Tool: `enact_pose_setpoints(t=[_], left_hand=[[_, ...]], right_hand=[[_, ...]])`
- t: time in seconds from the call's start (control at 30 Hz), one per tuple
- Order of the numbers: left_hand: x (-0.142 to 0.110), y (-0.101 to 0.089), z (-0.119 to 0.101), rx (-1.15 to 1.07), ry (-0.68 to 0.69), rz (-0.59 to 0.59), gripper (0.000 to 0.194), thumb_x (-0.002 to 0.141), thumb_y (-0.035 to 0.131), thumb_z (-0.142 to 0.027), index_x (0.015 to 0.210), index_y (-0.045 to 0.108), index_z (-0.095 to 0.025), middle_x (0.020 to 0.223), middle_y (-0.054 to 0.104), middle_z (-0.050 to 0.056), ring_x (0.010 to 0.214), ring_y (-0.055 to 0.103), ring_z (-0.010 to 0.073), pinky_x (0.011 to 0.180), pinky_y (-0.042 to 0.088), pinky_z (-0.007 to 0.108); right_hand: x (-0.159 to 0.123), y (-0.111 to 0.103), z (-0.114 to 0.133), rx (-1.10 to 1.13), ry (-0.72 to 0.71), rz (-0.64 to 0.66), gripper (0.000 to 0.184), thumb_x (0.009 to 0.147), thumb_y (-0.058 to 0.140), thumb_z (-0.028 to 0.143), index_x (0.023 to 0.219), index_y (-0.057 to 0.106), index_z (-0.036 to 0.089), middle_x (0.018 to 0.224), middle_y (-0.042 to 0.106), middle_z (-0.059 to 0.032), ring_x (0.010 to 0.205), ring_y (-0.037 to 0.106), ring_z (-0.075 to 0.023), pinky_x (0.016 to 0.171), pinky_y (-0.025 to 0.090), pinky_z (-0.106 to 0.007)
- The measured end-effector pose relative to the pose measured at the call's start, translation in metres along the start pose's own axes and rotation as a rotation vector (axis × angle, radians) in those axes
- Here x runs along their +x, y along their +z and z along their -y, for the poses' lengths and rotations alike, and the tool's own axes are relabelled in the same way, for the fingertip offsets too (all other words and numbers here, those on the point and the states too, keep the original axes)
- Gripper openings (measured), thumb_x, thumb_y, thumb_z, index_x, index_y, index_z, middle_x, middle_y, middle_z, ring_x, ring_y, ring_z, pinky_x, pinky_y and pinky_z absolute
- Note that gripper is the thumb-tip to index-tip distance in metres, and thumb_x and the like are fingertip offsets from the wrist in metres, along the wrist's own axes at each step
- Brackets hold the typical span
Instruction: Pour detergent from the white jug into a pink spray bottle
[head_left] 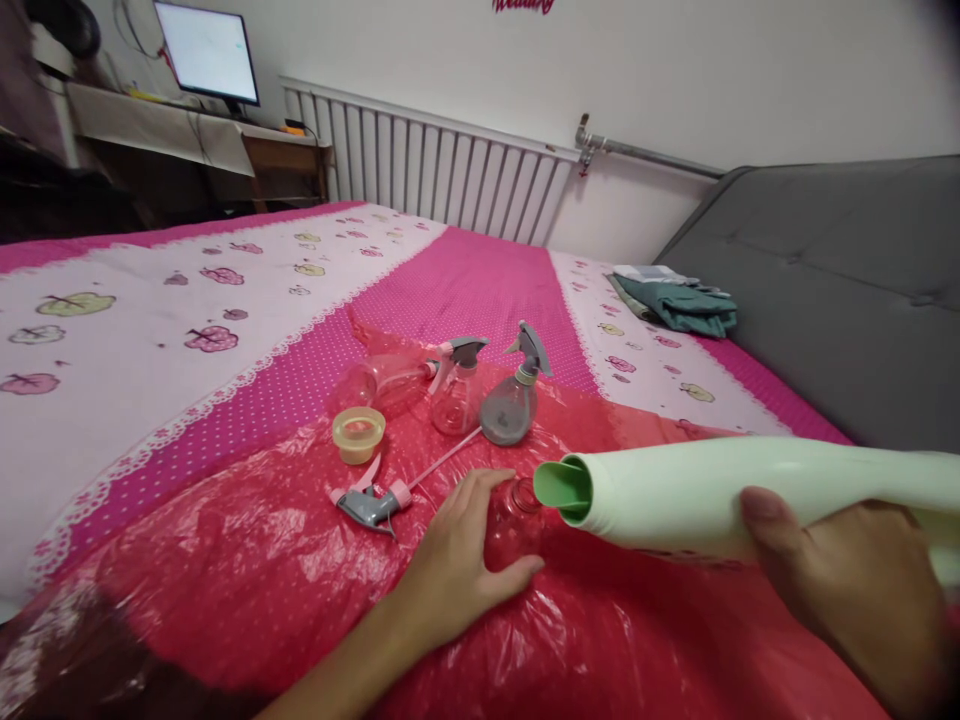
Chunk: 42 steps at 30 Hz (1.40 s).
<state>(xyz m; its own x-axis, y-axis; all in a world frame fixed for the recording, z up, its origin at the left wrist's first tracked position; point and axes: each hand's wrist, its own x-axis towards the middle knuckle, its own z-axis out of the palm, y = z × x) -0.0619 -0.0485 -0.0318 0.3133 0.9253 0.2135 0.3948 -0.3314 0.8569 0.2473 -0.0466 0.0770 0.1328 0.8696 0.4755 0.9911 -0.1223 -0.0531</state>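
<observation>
My left hand (465, 555) is wrapped around a clear, open-necked bottle (514, 530) standing on red plastic sheeting. Held sideways in my right hand (862, 585) is a pale green detergent bottle (675, 490), its green spout (559, 485) just above and beside the clear bottle's mouth. I cannot make out any liquid leaving the spout. Left of my left hand lies a loose grey and pink spray head (375, 505) with a long pink tube. A yellowish translucent cap (358, 432) sits behind it.
Behind my hands stand a spray bottle with greyish contents (508, 412) and a clear spray bottle (454, 400). Another clear bottle (394, 382) lies on its side. Red sheeting (247, 560) covers the near bed. Folded clothes (682, 300) rest by the grey headboard (840, 250).
</observation>
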Motion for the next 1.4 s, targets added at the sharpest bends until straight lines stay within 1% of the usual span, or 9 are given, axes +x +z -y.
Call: enact_pose_setpoints(t=[0.07, 0.23, 0.5, 0.63, 0.73, 0.9, 1.07, 1.23, 1.4], left_hand=[[0.000, 0.000, 0.000, 0.001, 0.005, -0.001, 0.068, 0.089, 0.079, -0.031, 0.149, 0.048, -0.026, 0.151, 0.062, 0.015, 0.142, 0.061, 0.0383, 0.123, 0.046, 0.064], [0.001, 0.000, -0.001, -0.010, 0.007, -0.005, 0.067, 0.088, 0.080, -0.031, 0.148, 0.049, -0.027, 0.150, 0.064, 0.014, 0.141, 0.062, 0.0386, 0.122, 0.046, 0.065], [0.000, 0.000, -0.002, -0.016, 0.004, -0.014, 0.068, 0.088, 0.081, -0.031, 0.148, 0.049, -0.029, 0.149, 0.064, 0.013, 0.140, 0.062, 0.0380, 0.121, 0.048, 0.064], [0.000, 0.000, -0.002, -0.014, 0.015, -0.026, 0.068, 0.087, 0.082, -0.030, 0.148, 0.051, -0.029, 0.148, 0.065, 0.013, 0.139, 0.063, 0.0380, 0.121, 0.048, 0.064], [0.000, 0.000, -0.002, -0.010, 0.013, -0.017, 0.068, 0.087, 0.082, -0.031, 0.148, 0.050, -0.028, 0.149, 0.064, 0.014, 0.140, 0.062, 0.0385, 0.121, 0.048, 0.064], [0.000, 0.000, -0.003, -0.007, 0.001, -0.012, 0.069, 0.087, 0.082, -0.031, 0.148, 0.050, -0.027, 0.148, 0.065, 0.014, 0.139, 0.062, 0.0380, 0.121, 0.048, 0.063], [0.001, 0.000, -0.003, -0.017, 0.009, -0.024, 0.069, 0.086, 0.083, -0.030, 0.147, 0.051, -0.029, 0.148, 0.065, 0.013, 0.139, 0.063, 0.0379, 0.121, 0.049, 0.063], [0.000, 0.000, -0.003, -0.014, 0.005, -0.022, 0.069, 0.086, 0.083, -0.030, 0.148, 0.051, -0.030, 0.148, 0.065, 0.012, 0.139, 0.063, 0.0386, 0.121, 0.049, 0.064], [0.001, 0.001, -0.003, -0.016, 0.003, -0.023, 0.069, 0.086, 0.082, -0.030, 0.147, 0.051, -0.028, 0.148, 0.065, 0.013, 0.139, 0.063, 0.0382, 0.121, 0.049, 0.064]], right_hand=[[0.001, 0.000, 0.002, -0.015, 0.018, 0.017, 0.115, 0.080, 0.000, 0.096, 0.076, 0.078, 0.012, 0.082, 0.072, -0.0298, 0.100, 0.074, -0.0549, 0.087, 0.061, -0.068], [0.001, -0.003, 0.002, -0.037, -0.031, -0.009, 0.125, 0.081, -0.001, 0.094, 0.098, 0.083, 0.005, 0.081, 0.073, -0.0267, 0.094, 0.075, -0.0528, 0.082, 0.062, -0.066], [0.000, -0.002, -0.005, -0.066, -0.098, -0.067, 0.120, 0.088, -0.002, 0.091, 0.098, 0.084, 0.007, 0.073, 0.071, -0.0239, 0.090, 0.076, -0.0505, 0.076, 0.062, -0.062], [-0.001, -0.001, -0.005, -0.059, -0.065, -0.044, 0.115, 0.085, -0.002, 0.094, 0.080, 0.079, 0.013, 0.071, 0.069, -0.0252, 0.093, 0.076, -0.0521, 0.079, 0.062, -0.063], [0.000, 0.001, -0.006, -0.045, -0.055, -0.039, 0.097, 0.083, -0.002, 0.095, 0.059, 0.061, 0.025, 0.066, 0.066, -0.0243, 0.097, 0.075, -0.0525, 0.082, 0.062, -0.062], [-0.001, 0.001, -0.010, -0.030, -0.094, -0.072, 0.077, 0.089, 0.014, 0.088, 0.058, 0.052, 0.028, 0.077, 0.071, -0.0232, 0.099, 0.076, -0.0501, 0.083, 0.062, -0.061], [-0.003, -0.003, -0.008, -0.008, -0.071, -0.095, 0.077, 0.086, 0.016, 0.089, 0.060, 0.055, 0.027, 0.085, 0.073, -0.0265, 0.099, 0.074, -0.0544, 0.083, 0.060, -0.068], [-0.004, -0.005, -0.008, -0.005, -0.094, -0.097, 0.077, 0.088, 0.015, 0.088, 0.058, 0.053, 0.028, 0.077, 0.071, -0.0244, 0.099, 0.075, -0.0514, 0.084, 0.061, -0.064], [-0.002, -0.002, -0.008, -0.055, -0.122, -0.127, 0.099, 0.088, 0.005, 0.092, 0.072, 0.071, 0.020, 0.077, 0.072, -0.0239, 0.089, 0.076, -0.0516, 0.074, 0.061, -0.062]])
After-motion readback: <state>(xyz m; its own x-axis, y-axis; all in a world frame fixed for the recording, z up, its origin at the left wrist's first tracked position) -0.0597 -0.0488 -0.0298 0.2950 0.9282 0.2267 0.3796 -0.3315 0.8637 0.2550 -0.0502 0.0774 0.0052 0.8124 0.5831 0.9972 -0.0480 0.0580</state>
